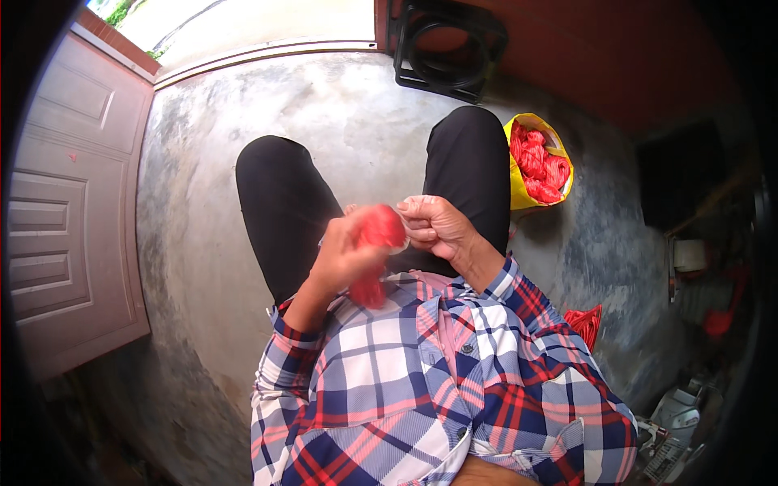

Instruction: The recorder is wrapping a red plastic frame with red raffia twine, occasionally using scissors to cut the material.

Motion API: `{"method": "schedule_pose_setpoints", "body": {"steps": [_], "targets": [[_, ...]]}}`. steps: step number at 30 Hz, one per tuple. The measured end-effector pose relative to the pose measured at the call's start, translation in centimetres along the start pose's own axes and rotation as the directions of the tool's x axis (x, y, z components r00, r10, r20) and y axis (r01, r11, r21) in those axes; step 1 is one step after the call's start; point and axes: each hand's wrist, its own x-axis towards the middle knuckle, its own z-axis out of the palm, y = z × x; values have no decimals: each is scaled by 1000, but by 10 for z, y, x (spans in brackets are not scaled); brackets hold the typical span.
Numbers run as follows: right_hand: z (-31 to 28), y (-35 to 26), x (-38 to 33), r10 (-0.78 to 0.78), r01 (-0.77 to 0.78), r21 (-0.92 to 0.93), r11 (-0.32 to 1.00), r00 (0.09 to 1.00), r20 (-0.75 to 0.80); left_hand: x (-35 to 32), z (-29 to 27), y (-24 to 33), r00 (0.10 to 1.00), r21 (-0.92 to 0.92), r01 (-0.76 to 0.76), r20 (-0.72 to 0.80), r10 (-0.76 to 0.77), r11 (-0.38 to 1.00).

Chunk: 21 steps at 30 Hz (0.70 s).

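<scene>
In front of my belly, my left hand (344, 253) is closed around a bundle of red cord (382, 227), blurred by motion. A loose red end of the bundle hangs down over the plaid shirt. Close beside it, on the right, my right hand (438, 227) has its thumb and forefinger pinched together at the bundle's edge. Something thin and pale shows by those fingertips, too small to name. Both hands are above the gap between my black-trousered legs.
A yellow bag (519, 194) full of red cord bundles (541, 158) stands on the concrete floor (203, 243) beyond my right knee. More red strands (585, 326) lie by my right elbow. A black frame (450, 49) stands at the far wall; a panelled door (77, 202) is at left.
</scene>
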Motion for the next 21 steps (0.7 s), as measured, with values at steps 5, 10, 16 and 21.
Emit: {"method": "schedule_pose_setpoints", "body": {"steps": [5,10,16,21], "targets": [[14,7,1,-458,322,-699,638,889,-9,4,15,1,992,762,-105,125,14,639],[37,-1,-20,-603,321,-946,44,764,231,10,25,-8,998,841,-29,-4,60,541],[45,8,-32,-542,265,-964,-20,807,233,16,0,-23,916,145,286,-330,-226,947],[11,8,-18,-639,483,-741,468,763,94,22,5,-12,953,-516,225,-58,-296,827]]}}
